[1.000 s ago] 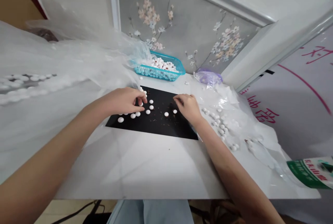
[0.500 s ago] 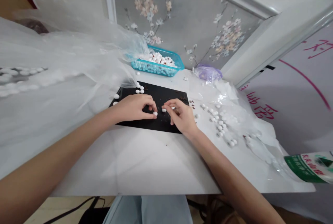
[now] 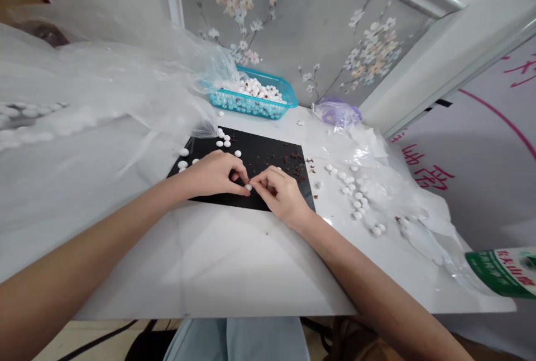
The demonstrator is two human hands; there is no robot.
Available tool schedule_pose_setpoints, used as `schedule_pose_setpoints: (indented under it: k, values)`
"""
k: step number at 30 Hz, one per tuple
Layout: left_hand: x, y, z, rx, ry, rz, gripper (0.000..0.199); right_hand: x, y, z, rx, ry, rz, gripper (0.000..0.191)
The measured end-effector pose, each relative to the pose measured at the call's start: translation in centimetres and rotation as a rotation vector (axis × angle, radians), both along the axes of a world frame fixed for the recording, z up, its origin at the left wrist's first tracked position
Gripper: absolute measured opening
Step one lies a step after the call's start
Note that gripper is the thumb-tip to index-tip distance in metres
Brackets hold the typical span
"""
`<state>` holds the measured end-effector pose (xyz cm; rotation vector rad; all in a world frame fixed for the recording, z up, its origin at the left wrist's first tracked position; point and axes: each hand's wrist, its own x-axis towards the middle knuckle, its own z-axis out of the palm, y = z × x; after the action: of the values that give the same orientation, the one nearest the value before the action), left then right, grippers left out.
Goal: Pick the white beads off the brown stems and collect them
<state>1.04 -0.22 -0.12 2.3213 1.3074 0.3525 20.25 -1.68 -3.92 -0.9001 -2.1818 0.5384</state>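
Over a black mat (image 3: pixel 259 148) on the white table, my left hand (image 3: pixel 220 174) pinches a small white ball (image 3: pixel 248 187) between thumb and finger. My right hand (image 3: pixel 281 192) meets it from the right, its thumb and fingertip pressed together at the ball; whatever they hold is too small to make out. Several loose white balls (image 3: pixel 226 143) lie on the mat's upper left. Small brown star-shaped pieces (image 3: pixel 295 160) are scattered over the mat's right side. One more white ball shows just behind my right fingers, mostly hidden.
A blue basket (image 3: pixel 288 101) full of white balls stands at the back. To the left bulges a large clear plastic bag (image 3: pixel 104 87) with balls inside. On the right lie more white balls (image 3: pixel 358 204), a purple bag (image 3: pixel 335 112) and a plastic bottle (image 3: pixel 498 271).
My right hand has moved left, bringing its fingertips against the ball in my left hand. The left hand keeps its pinch and has barely shifted.
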Motion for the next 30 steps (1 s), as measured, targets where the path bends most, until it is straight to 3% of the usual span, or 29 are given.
schedule_pose_setpoints:
  k: [20,30]
  values:
    - [0.4,-0.3,0.3,-0.079,0.028,0.104,0.031,-0.1,-0.4,0.9,-0.061,-0.085,0.127,0.017]
    - [0.4,-0.1,-0.2,-0.075,0.035,0.111,0.031,-1.2,-0.4,1.5,0.04,-0.279,0.051,0.015]
